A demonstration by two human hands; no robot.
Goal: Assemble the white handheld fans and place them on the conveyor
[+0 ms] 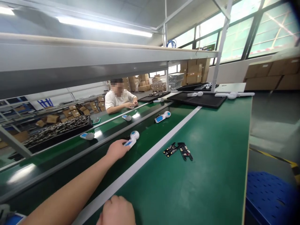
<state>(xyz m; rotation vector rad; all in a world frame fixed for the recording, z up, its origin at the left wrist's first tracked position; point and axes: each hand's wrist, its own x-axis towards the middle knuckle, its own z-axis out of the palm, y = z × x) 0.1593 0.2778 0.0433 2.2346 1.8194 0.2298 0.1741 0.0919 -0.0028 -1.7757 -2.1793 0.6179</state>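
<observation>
My left hand [118, 150] reaches out over the green conveyor belt, its fingers closed round a white handheld device [133, 139] with a blue panel and a round head. Low in the view, at the near edge of the green table, my right hand [119, 211] is curled into a fist; whatever it may hold is hidden. Another white device [162, 117] with a blue panel lies further along the belt. On the table to the right are a black circuit board [171, 150] and a second dark, notched board or part [185, 151], side by side.
White devices [87, 136] lie on the far lane beyond a grey divider rail [103, 136]. A co-worker [117, 98] sits across the line. Black trays [201, 101] and a white device [234, 95] stand at the table's far end. A shelf [105, 57] hangs overhead.
</observation>
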